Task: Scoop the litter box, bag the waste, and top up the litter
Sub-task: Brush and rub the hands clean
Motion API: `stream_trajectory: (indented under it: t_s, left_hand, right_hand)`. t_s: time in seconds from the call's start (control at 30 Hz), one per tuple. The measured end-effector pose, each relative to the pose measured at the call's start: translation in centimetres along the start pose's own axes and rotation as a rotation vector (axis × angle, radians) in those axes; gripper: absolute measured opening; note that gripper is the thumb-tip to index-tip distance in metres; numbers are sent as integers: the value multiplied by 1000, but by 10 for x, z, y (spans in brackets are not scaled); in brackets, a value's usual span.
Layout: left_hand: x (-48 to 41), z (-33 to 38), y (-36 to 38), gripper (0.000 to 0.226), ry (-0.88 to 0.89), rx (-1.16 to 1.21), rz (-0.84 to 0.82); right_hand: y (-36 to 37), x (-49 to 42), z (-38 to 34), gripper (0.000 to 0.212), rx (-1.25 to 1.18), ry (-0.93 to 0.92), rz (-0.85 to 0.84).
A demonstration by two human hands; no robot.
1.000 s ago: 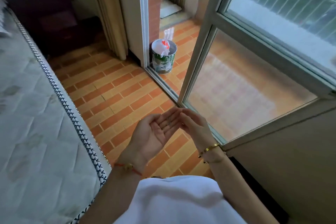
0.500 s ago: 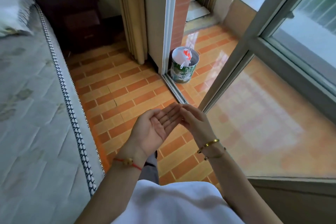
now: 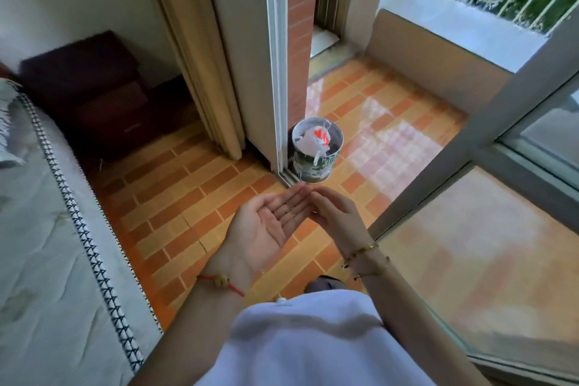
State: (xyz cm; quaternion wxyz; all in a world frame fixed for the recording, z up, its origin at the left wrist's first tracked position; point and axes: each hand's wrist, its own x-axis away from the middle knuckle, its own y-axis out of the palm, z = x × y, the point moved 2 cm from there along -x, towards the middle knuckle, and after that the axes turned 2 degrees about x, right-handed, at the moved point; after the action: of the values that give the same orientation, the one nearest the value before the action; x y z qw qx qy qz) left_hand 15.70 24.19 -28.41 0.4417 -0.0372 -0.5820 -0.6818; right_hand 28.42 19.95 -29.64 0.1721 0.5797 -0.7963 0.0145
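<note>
My left hand [image 3: 266, 226] is held palm up in front of me with its fingers straight, holding nothing. My right hand [image 3: 336, 216] hangs beside it with its back to the camera, and its fingertips touch the left hand's fingers. Beyond the hands, a round green-and-white bin [image 3: 316, 163] stands on the floor in the doorway, lined with a white bag [image 3: 313, 139] that has a red mark. No litter box or scoop is in view.
A mattress [image 3: 47, 260] with a patterned edge runs along the left. A dark wooden nightstand [image 3: 94, 84] stands at the back left beside a beige curtain [image 3: 200, 66]. The glass sliding door [image 3: 485, 244] is on the right, with the tiled balcony [image 3: 391, 122] behind it.
My view has tilted up and moved toward the doorway, so the bin now sits just beyond my fingertips. Both hands keep the same pose, touching at the fingertips.
</note>
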Motion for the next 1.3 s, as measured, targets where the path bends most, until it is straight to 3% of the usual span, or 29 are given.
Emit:
stream_trajectory:
  t_s: [0.5,0.8,0.97,1.3]
  left_hand:
    - [-241,117,72,45,-91,0,40]
    - [-396,174,129,42,-84,11,107]
    - [-476,196,138,43,-90,64,145]
    - [-642,226,114,43,-74,-41,293]
  right_hand:
    - [-54,-251,-46,26,-16,73,149]
    - [-112,-425,-67,28,164,139,159]
    - [-136,-507,-74,21,57,253,183]
    - [-191,-646,-24,32,96,343,268]
